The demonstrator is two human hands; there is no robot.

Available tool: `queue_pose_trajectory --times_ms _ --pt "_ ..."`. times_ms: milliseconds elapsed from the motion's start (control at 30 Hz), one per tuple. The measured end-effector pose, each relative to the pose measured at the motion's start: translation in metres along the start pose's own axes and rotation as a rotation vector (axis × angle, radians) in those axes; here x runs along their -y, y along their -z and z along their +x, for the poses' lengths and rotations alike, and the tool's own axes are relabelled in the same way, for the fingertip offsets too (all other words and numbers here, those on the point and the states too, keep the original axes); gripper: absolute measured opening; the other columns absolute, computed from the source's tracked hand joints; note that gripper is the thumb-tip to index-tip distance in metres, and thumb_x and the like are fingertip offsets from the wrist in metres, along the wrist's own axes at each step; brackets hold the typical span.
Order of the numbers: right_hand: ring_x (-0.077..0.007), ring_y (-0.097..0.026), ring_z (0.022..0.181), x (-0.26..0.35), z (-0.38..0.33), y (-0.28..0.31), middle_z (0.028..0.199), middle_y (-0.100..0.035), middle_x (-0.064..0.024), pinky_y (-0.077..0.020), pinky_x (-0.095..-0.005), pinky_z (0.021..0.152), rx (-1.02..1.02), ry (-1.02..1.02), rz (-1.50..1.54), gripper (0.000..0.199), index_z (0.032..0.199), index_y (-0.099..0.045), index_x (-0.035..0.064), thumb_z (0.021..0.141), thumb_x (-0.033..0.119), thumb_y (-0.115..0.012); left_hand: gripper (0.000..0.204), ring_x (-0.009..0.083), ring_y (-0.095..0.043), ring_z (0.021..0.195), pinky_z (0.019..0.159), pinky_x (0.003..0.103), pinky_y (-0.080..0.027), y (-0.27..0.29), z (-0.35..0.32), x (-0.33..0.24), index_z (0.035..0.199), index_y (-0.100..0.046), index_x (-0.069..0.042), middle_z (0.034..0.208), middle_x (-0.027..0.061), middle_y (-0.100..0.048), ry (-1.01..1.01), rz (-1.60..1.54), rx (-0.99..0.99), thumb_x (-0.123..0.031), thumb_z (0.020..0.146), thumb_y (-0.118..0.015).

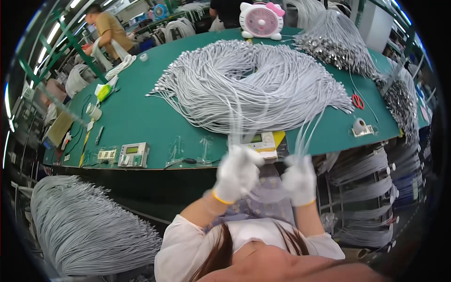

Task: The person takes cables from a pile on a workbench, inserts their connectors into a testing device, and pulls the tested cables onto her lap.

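Both my hands wear white gloves and are raised in front of my chest, blurred by motion. My left hand (pixel 236 173) and my right hand (pixel 299 178) each close on a bundle of thin grey cables (pixel 307 134) that runs up toward the big ring-shaped heap of grey cables (pixel 249 84) on the green table (pixel 141 122). A loop of the bundle hangs blurred between my hands. A small tester box with a display (pixel 258 141) stands at the table's near edge just behind my hands.
A second tester box (pixel 134 155) and a switch plate lie at the near left edge. Red scissors (pixel 357 101), a tape dispenser (pixel 361 128) and a pink fan (pixel 261 19) stand on the table. Another cable heap (pixel 80 225) sits lower left. A person (pixel 108 28) works at far left.
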State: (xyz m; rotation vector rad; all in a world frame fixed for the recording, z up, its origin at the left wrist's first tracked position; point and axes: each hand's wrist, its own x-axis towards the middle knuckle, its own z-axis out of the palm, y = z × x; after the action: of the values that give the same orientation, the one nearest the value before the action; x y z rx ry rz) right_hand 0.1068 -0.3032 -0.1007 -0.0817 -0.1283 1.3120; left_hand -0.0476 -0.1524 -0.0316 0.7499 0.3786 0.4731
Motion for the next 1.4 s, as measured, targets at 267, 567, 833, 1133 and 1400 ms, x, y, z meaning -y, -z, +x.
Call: queue_pose_trajectory --times_ms 267,567,833,1133,1400 --pt "-0.008 -0.033 0.045 0.183 -0.144 -0.018 0.061 -0.032 0.0004 -0.0307 -0.022 0.04 0.292 1.177 -0.434 0.022 0.109 -0.049 -0.0006 0.104 0.013 -0.032 0.038 0.0051 -0.027 0.042 0.036 0.023 -0.029 0.112 -0.024 -0.115 0.116 -0.058 -0.002 0.056 -0.0056 -0.027 -0.609 -0.472 0.239 -0.031 0.107 -0.036" --pt "-0.0063 -0.022 0.04 0.095 -0.022 -0.014 0.054 -0.025 0.005 -0.0194 -0.025 0.035 -0.267 0.904 -0.577 0.024 0.094 -0.056 0.0067 0.104 0.024 -0.043 0.024 0.0242 -0.063 0.099 0.093 0.041 -0.051 0.053 0.081 -0.074 0.117 -0.058 -0.005 0.109 0.0089 -0.065 -0.156 -0.049 0.091 -0.021 0.102 -0.05" --pt "-0.0184 -0.066 0.064 0.001 0.035 -0.049 0.086 -0.07 -0.0148 -0.0514 -0.0268 0.053 -0.256 0.45 -1.085 0.036 0.117 -0.057 -0.0057 0.104 0.024 -0.041 0.032 0.0231 -0.064 0.1 0.096 0.038 -0.049 -0.018 0.043 -0.058 0.105 -0.058 -0.003 0.104 0.0129 -0.066 -0.474 -0.042 0.219 -0.028 0.106 -0.039" --pt "-0.0087 -0.029 0.048 0.118 -0.013 -0.056 0.06 -0.03 0.0029 -0.0294 -0.0251 0.045 0.465 0.484 -0.176 0.024 0.082 -0.044 0.0087 0.105 0.015 -0.037 0.029 0.0034 -0.028 0.049 0.043 0.021 -0.031 0.056 -0.018 -0.083 0.122 -0.053 -0.007 0.065 -0.0073 -0.028 -0.45 -0.384 0.06 -0.024 0.107 -0.037" --pt "-0.0088 -0.026 0.048 0.255 -0.176 0.104 0.06 -0.027 0.0035 -0.029 -0.0226 0.053 0.033 0.846 -0.254 0.029 0.071 -0.036 0.0102 0.099 0.005 -0.04 0.04 0.0076 -0.027 0.049 0.046 0.024 -0.029 0.155 -0.128 -0.109 0.126 -0.054 0.006 0.063 -0.0039 -0.028 -0.661 -0.647 -0.081 -0.021 0.107 -0.032"
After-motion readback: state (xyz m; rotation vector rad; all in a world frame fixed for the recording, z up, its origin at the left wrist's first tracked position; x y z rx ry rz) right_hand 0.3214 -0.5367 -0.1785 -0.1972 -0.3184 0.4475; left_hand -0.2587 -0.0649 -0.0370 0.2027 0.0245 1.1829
